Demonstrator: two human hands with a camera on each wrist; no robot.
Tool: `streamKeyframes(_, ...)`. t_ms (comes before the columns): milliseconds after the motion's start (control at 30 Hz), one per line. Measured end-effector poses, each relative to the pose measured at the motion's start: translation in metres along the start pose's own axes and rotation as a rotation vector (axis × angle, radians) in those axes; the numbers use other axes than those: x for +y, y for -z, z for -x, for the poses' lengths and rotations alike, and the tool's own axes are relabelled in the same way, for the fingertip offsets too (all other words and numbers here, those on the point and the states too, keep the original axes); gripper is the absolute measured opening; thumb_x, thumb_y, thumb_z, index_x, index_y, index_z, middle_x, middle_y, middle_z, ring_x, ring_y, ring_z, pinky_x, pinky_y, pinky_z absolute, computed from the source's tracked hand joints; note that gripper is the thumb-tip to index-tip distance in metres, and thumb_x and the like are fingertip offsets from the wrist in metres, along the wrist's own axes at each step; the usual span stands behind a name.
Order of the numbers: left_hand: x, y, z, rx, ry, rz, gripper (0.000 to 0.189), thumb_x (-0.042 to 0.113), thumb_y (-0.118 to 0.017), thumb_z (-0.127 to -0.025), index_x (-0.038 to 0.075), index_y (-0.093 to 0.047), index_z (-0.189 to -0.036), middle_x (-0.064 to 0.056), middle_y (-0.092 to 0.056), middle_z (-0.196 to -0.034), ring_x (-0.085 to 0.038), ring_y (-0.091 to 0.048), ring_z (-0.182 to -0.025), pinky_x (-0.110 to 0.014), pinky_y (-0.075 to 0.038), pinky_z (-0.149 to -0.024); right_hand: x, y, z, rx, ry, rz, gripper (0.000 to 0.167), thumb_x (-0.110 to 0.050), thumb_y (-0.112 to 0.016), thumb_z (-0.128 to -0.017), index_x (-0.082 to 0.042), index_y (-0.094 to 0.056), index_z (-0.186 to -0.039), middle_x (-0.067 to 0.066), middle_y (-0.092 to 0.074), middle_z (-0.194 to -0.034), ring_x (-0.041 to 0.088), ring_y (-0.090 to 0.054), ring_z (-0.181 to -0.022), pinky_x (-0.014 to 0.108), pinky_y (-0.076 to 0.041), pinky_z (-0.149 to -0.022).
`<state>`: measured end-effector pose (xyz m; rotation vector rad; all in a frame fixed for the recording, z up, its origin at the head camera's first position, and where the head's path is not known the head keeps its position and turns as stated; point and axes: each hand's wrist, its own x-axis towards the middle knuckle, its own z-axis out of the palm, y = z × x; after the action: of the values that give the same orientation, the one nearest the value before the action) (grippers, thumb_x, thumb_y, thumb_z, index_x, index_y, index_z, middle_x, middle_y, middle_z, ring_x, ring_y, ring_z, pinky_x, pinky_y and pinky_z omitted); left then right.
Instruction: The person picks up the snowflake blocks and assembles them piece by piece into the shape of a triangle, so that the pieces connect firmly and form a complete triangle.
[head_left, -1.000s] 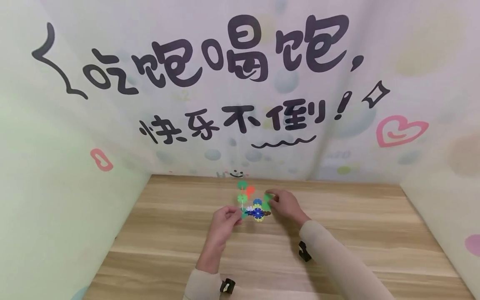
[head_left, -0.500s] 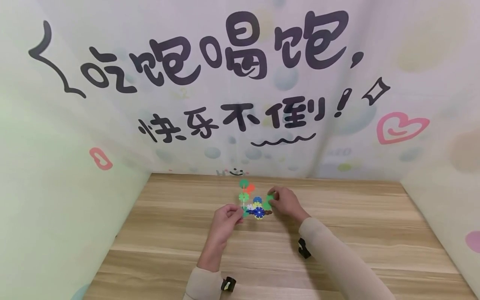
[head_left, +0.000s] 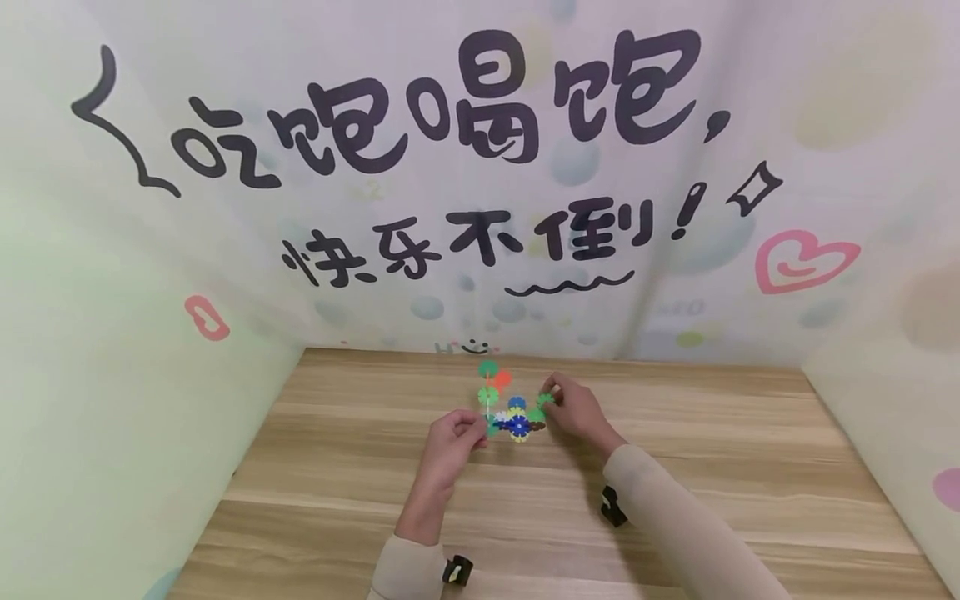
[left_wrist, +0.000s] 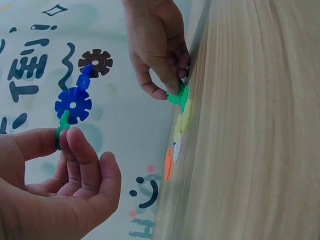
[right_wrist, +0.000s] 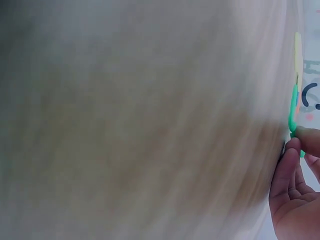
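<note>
My left hand [head_left: 453, 442] pinches a green snowflake disc [left_wrist: 62, 131] between thumb and fingers. Joined to it, a short chain of a blue disc [left_wrist: 73, 105], another blue disc [left_wrist: 83, 81] seen nearly edge-on, and a brown disc [left_wrist: 96, 63] sticks out from the fingertips. My right hand [head_left: 577, 412] holds a green snowflake disc [head_left: 545, 400] between thumb and fingertips, low over the back of the table. Right beside that disc is a second green disc [left_wrist: 185, 98], close to the tabletop. The right wrist view shows the right fingers at the green piece, partly hidden by the thumb.
Yellow discs [left_wrist: 186, 116], a white disc [left_wrist: 177, 148] and an orange disc [left_wrist: 168, 164] lie along the far part of the wooden table [head_left: 360, 467]. Green discs [head_left: 488, 396] line up beyond the left hand. A printed cloth wall [head_left: 405, 321] stands close behind.
In the right hand, the green disc has shifted slightly and turned, standing more apart from the green disc below it. The left hand keeps its pinch, almost still.
</note>
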<state>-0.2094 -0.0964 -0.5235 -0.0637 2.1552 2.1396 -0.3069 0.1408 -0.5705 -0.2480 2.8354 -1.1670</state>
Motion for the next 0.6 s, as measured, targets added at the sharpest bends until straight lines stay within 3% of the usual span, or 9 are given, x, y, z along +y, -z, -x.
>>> streamKeyframes(333, 0.0, -0.005, 0.001, -0.03, -0.024, 0.013, 0.022, 0.009, -0.061, -0.099, -0.01, -0.062, -0.11, -0.013, -0.068, -0.089, -0.02, -0.067, -0.08, -0.04, -0.056, -0.084, 0.007, 0.016, 0.022, 0.005, -0.019, -0.179, 0.018, -0.01, -0.062, -0.097, -0.014, -0.06, -0.115, 0.006, -0.068, -0.091, 0.019, -0.063, -0.079, 0.035, -0.051, -0.068)
streamKeyframes(600, 0.002, -0.008, 0.003, -0.023, -0.012, 0.023, 0.023, 0.009, -0.061, -0.098, -0.01, -0.062, -0.111, -0.014, -0.068, -0.092, -0.025, -0.067, -0.085, -0.032, -0.056, -0.082, 0.002, 0.034, 0.052, -0.012, 0.028, -0.4, 0.022, -0.007, -0.063, -0.097, -0.004, -0.061, -0.118, 0.009, -0.063, -0.081, 0.023, -0.061, -0.077, 0.036, -0.053, -0.069)
